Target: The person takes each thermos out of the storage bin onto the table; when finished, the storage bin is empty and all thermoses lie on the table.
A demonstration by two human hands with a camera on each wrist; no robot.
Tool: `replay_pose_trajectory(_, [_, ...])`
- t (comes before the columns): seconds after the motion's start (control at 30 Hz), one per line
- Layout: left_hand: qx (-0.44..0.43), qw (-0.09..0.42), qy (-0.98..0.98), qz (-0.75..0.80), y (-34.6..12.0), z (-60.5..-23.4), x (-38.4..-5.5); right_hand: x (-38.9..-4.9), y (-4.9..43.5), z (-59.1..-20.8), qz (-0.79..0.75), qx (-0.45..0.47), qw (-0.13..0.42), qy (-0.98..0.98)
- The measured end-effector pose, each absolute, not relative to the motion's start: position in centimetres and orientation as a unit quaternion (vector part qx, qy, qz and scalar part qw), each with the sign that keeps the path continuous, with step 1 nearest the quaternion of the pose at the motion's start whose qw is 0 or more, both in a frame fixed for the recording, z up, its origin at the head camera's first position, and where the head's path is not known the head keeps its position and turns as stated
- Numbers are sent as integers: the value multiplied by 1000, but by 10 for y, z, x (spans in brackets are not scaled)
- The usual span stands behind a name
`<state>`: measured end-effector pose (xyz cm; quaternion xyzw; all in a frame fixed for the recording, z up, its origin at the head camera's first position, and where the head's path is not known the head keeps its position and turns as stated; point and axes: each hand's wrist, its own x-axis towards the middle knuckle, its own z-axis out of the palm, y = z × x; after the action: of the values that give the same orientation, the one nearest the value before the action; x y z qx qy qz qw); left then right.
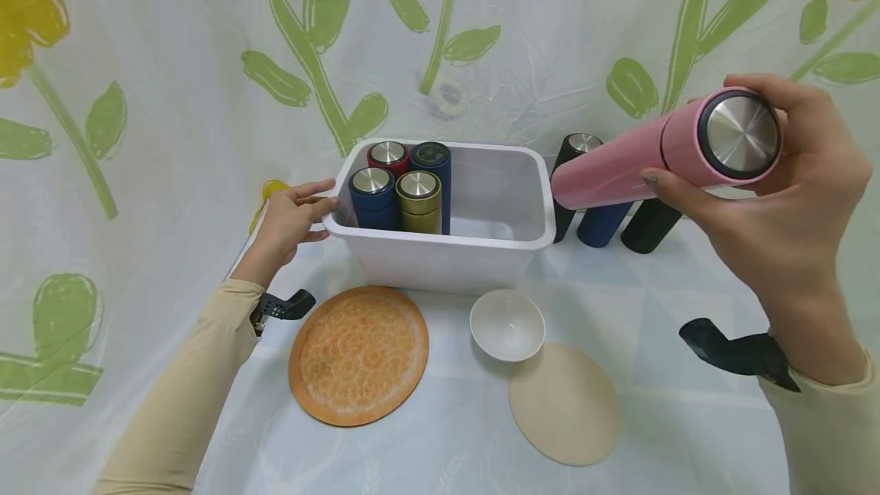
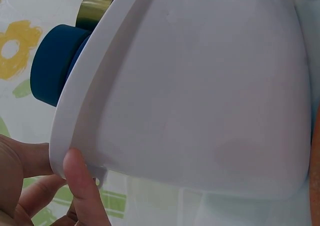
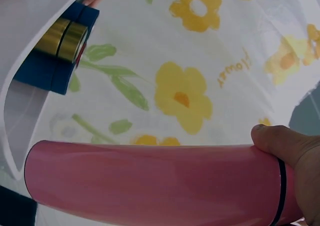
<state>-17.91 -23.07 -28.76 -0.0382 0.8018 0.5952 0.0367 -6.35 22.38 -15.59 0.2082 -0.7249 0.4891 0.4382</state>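
A pink thermos flask [image 1: 629, 155] with a steel-topped lid is held up by my right hand [image 1: 800, 174], thumb and fingers around its lid end. It tilts, its base near the right rim of the white plastic bin [image 1: 440, 254]. My left hand [image 1: 292, 224] holds the bin's left rim, with digits on both sides of it in the left wrist view. Grouped upright in the bin's left part are a red flask [image 1: 389, 155], a gold flask [image 1: 419, 201], a short blue flask [image 1: 373, 201] and a taller dark blue flask [image 1: 433, 159].
Right of the bin stand a black flask with a steel lid [image 1: 574, 147], a blue flask [image 1: 603, 225] and another black flask [image 1: 649, 228], partly hidden. In front lie an orange-brown round board [image 1: 359, 357], a white bowl [image 1: 507, 325] and a beige round mat [image 1: 567, 407].
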Motion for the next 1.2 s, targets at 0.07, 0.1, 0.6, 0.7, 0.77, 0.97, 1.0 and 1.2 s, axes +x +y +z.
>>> replay_pose_trajectory(0.07, [-37,38,801,596,-231,-288,-179,-62,229,-155,486,196,438,-731])
replay_pose_trajectory(0.1, [-37,38,801,596,-231,-288,-179,-61,231,-155,482,190,437,-735])
replay_pose_trajectory(0.6, [-46,40,796,602,-232,-288,-177,-58,262,-162,399,131,413,-808])
replay_pose_trajectory(0.7, [-44,42,797,601,-232,-288,-176,-56,267,-163,404,106,410,-811])
replay_pose_trajectory(0.77, [-43,41,798,599,-231,-287,-175,-56,271,-164,410,104,413,-806])
replay_pose_trajectory(0.97, [-41,40,802,595,-231,-289,-176,-60,286,-169,390,116,441,-800])
replay_pose_trajectory(1.0, [-40,39,802,594,-231,-289,-176,-60,287,-169,386,113,445,-800])
replay_pose_trajectory(1.2, [-43,39,801,596,-233,-290,-175,-63,297,-173,383,98,444,-804])
